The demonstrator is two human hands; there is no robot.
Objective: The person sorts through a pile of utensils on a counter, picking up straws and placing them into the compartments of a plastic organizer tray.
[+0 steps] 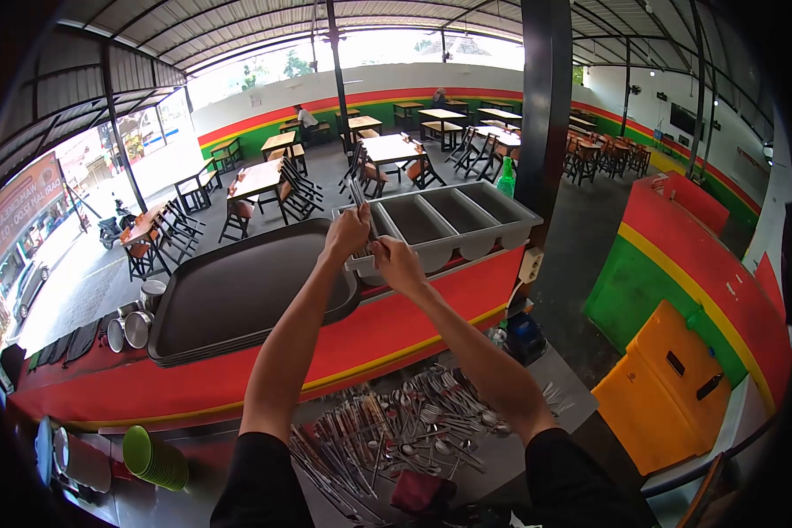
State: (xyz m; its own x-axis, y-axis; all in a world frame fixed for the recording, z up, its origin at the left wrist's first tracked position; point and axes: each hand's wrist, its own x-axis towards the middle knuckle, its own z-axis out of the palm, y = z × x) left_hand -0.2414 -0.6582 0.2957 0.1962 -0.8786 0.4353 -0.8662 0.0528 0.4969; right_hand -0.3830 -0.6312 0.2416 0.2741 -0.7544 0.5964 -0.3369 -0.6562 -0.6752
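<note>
My left hand (349,232) is closed around a small bundle of metal cutlery (356,192), whose ends stick up above the fingers. It is at the left end of a grey cutlery tray (478,250) with several long compartments. Close beside it, my right hand (401,267) is closed at the tray's near left edge; what its fingers grip is hidden. Below my forearms, many loose spoons, forks and other utensils (405,414) lie spread on a lower surface. Part of this pile is behind my right arm.
Stacked dark serving trays (238,290) lie left of the cutlery tray on the red counter (396,321). Metal cups (137,329) stand farther left. Green cups (154,459) are at lower left. A dark post (544,106) and green bottle (506,179) are behind the tray.
</note>
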